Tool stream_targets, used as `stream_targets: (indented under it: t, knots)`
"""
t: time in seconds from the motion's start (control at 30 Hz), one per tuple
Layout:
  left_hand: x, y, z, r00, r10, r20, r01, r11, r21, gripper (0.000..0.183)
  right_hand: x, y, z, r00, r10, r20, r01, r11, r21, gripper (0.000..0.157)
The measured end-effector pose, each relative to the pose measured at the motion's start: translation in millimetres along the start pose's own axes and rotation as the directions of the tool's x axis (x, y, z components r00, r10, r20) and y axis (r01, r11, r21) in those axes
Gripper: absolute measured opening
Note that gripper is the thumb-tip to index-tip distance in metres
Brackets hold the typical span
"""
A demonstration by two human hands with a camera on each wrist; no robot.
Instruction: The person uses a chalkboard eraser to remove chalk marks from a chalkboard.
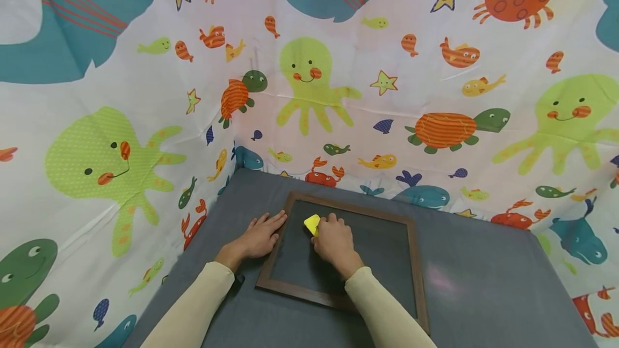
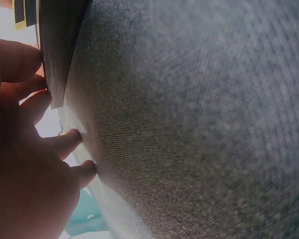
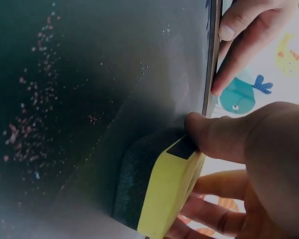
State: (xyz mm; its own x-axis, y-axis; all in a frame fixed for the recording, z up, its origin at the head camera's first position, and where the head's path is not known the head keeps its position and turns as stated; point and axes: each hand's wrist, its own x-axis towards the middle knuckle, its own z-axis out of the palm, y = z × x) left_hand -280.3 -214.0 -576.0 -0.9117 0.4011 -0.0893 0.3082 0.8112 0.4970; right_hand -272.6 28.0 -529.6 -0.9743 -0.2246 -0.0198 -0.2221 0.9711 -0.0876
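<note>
A small chalkboard (image 1: 379,251) with a brown wooden frame (image 1: 414,262) lies flat on the grey cloth. My right hand (image 1: 335,239) grips a yellow-and-black chalkboard eraser (image 1: 312,223) over the board's upper left part. In the right wrist view, the eraser's dark felt side (image 3: 132,184) faces the board, with the thumb on one edge and the fingers around the other. My left hand (image 1: 256,236) rests at the frame's left side, fingers extended. Its fingertips (image 2: 32,62) touch the frame, while others spread onto the cloth. Pink and white chalk specks (image 3: 27,132) dot the board.
Grey cloth (image 1: 483,278) covers the table around the board. Behind and to the left hangs a white curtain (image 1: 348,58) printed with sea animals, meeting the table's edges. A dark object (image 1: 238,282) shows beside the left wrist.
</note>
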Motion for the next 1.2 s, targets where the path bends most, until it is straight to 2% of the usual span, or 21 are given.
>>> stream_targets:
  t: [0.43,0.77,1.2]
  knots:
    - [-1.3,1.2,-1.0,1.000,-0.003,0.011,0.003,1.000,0.000,0.062,-5.1,-1.0,-2.9,0.983,-0.172,0.061,0.175,0.983,-0.054,0.064]
    - [-1.3,2.5,-0.8,1.000,-0.014,0.012,0.014,1.000,0.008,0.062,-13.7,-2.2,-6.3,0.969,-0.228,0.091,0.235,0.970,-0.065,0.061]
    - [-2.8,-1.2,0.7,1.000,0.005,0.016,-0.005,1.000,0.012,0.062,-32.3,0.7,-7.9,0.951,-0.290,0.107,0.291,0.957,0.003,0.058]
